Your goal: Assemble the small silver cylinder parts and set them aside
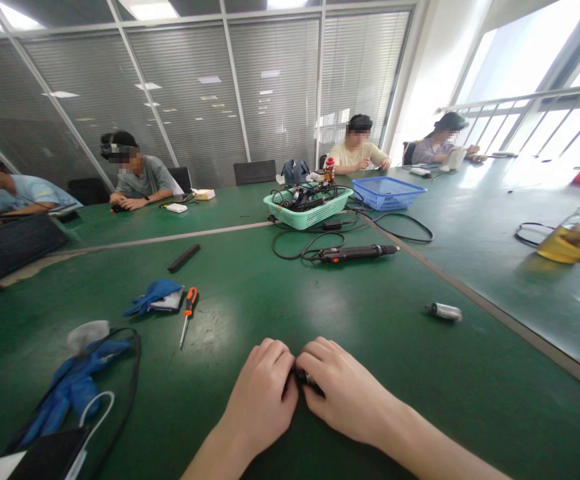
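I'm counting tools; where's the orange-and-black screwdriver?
In the head view, the screwdriver lies left of and beyond the left hand, just right of the folded blue glove.

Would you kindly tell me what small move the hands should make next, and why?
I would probably ease the right hand back slightly to uncover the small dark object. Both hands curl close around it, so only a little shows and its shape cannot be told, while the left hand seems well placed to steady it.
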`<state>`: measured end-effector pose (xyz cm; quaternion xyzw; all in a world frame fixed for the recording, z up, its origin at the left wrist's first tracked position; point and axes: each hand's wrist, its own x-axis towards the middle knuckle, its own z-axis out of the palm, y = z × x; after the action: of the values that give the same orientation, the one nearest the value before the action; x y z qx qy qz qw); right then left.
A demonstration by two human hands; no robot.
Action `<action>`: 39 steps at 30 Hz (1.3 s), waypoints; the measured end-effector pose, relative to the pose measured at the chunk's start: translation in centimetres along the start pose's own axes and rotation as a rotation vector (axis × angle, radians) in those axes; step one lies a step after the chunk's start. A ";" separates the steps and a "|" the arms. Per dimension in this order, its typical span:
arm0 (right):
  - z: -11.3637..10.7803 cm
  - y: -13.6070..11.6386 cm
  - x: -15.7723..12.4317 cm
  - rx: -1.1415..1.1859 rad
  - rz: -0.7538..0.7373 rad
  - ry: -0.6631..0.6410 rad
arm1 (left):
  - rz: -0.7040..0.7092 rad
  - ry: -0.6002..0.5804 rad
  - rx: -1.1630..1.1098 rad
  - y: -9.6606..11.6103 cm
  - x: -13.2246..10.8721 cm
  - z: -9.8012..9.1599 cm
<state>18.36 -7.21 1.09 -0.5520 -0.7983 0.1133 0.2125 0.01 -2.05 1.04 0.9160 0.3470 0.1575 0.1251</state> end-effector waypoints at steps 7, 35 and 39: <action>0.3 0.4 0.0 0.017 -0.018 0.014 | -0.002 -0.001 -0.010 0.3 0.1 -0.3; 0.6 0.2 0.0 -0.002 0.012 0.029 | 0.008 -0.003 0.001 0.2 0.0 -0.2; 0.5 0.1 0.1 -0.010 0.014 0.031 | 0.006 -0.010 0.003 0.2 0.1 -0.2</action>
<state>18.18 -7.10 0.63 -0.5603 -0.7917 0.1023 0.2210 0.09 -2.11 1.27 0.9180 0.3439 0.1530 0.1252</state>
